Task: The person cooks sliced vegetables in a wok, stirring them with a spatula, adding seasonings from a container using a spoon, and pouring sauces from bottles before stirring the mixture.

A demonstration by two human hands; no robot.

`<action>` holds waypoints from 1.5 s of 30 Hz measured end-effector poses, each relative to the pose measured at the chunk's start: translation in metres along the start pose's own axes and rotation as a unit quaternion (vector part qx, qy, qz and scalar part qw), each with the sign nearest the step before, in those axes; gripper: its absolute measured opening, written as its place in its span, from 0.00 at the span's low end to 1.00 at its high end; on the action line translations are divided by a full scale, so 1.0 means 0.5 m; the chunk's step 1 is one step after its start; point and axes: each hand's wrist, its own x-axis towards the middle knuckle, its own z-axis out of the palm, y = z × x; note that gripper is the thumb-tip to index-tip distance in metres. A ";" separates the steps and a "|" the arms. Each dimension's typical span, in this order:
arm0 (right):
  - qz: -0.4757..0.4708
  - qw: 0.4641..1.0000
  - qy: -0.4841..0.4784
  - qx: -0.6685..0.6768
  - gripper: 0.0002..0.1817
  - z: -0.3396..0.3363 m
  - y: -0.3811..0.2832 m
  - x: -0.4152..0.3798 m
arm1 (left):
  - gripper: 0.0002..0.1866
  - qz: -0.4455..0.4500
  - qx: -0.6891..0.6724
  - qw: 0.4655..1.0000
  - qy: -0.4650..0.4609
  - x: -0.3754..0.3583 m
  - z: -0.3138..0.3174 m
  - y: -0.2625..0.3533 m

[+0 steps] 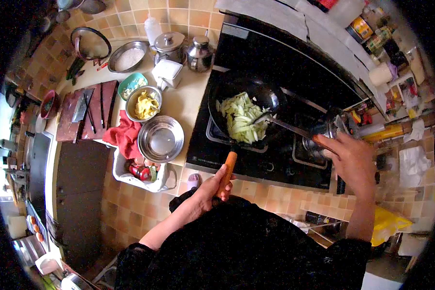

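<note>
My left hand (pixel 216 186) is wrapped round the orange-brown wooden handle (pixel 230 163) of a dark wok (pixel 270 91), which sits on the left burner. Pale green sliced vegetable pieces (pixel 241 117) lie heaped in the wok. In my right hand (pixel 348 159) is the handle of a long metal spatula (pixel 292 128), its fingers closed around it. The spatula's head reaches into the right side of the vegetables and is partly hidden by them.
Left of the stove stand a steel bowl (pixel 161 139), a bowl of yellow food (pixel 146 104), a green bowl (pixel 132 79) and a red cloth (pixel 124 133). A cleaver (pixel 82 105) and chopsticks lie on the cutting board (pixel 68 126). Below is a white bin (pixel 122 170).
</note>
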 end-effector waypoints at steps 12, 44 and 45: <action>0.155 0.981 0.059 0.103 0.17 0.196 -0.014 -0.021 | 0.26 -0.027 -0.062 0.998 0.001 -0.015 -0.004 0.007; 0.359 0.893 0.080 0.260 0.20 0.395 -0.190 0.041 | 0.28 0.271 0.257 0.871 0.319 0.271 -0.400 0.685; 0.339 0.889 0.087 0.294 0.20 0.389 -0.199 0.041 | 0.29 0.289 0.228 0.883 0.292 0.280 -0.402 0.677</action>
